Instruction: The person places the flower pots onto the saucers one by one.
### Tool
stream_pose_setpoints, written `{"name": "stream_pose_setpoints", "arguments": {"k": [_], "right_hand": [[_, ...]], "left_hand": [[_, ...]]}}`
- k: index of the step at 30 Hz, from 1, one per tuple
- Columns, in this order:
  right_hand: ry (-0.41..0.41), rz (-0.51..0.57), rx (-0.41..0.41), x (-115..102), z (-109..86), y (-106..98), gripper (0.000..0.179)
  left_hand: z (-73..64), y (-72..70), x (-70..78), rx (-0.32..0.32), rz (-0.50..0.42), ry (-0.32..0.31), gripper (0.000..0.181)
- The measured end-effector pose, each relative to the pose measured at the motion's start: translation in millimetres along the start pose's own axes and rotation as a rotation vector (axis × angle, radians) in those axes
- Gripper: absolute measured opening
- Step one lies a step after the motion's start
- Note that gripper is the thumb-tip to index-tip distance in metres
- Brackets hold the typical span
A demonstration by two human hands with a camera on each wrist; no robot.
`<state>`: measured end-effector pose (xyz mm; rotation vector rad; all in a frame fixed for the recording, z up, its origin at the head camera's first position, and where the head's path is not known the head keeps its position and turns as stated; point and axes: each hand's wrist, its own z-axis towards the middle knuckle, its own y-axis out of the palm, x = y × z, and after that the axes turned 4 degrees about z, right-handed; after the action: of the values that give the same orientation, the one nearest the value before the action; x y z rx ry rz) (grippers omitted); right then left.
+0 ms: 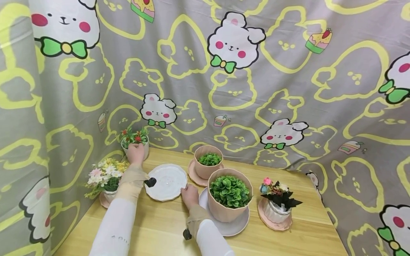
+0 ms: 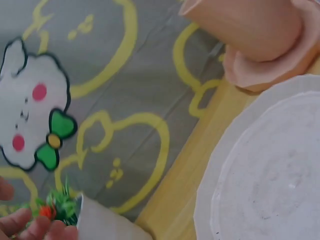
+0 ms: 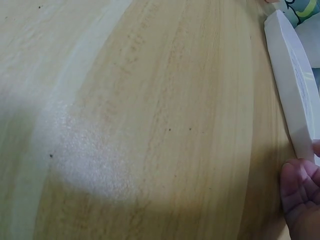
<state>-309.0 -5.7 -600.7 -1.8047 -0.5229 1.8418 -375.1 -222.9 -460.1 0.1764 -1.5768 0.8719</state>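
In the head view my left hand (image 1: 135, 153) is at a white pot (image 1: 146, 151) of red-flowered greenery (image 1: 138, 138), at the table's far left corner. The left wrist view has its loosely bent fingers (image 2: 35, 227) beside the flowers and the pot's rim, thumb apart; any contact is unclear. My right hand (image 1: 190, 195) pinches the near right edge of a round white saucer (image 1: 166, 182), which lies on the table. In the right wrist view its thumb and a finger are at the saucer's rim (image 3: 287, 85).
Right of the saucer stand a large pink pot (image 1: 224, 209) on a grey saucer (image 1: 235, 227) and a smaller pink pot (image 1: 205, 171) on a pink saucer (image 1: 193, 174). Small flower pots stand left (image 1: 109, 195) and right (image 1: 278, 213). Patterned cloth (image 1: 192, 89) borders the table (image 1: 166, 231).
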Motion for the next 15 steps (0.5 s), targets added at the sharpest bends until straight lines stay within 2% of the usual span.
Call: {"name": "stream_pose_setpoints", "arguments": {"k": [4,7,9,10,12,14,15], "right_hand": [[-0.003,0.001,0.008,0,2.2,-1,0.027],[-0.017,0.005,0.015,0,3.2,1,0.027],[-0.014,0.01,0.015,0,3.7,2,0.027],[-0.007,0.015,0.012,1,3.7,2,0.028],[0.003,0.022,0.013,1,4.0,3,0.027],[0.013,0.025,0.011,1,4.3,3,0.027],[0.015,0.025,0.009,2,4.2,3,0.027]], "left_hand": [[7.8,-6.0,1.2,-0.071,0.026,-0.108,0.039],[18.1,-8.2,-1.3,-0.113,-0.018,-0.233,0.059],[31.3,-8.1,-6.3,-0.128,-0.066,-0.335,0.069],[40.1,-6.6,-10.2,-0.12,-0.097,-0.378,0.071],[63.5,0.1,-23.6,-0.087,-0.092,-0.429,0.073],[95.1,11.9,-45.1,-0.083,-0.062,-0.457,0.074],[114.3,19.2,-59.8,-0.092,-0.012,-0.45,0.074]]}}
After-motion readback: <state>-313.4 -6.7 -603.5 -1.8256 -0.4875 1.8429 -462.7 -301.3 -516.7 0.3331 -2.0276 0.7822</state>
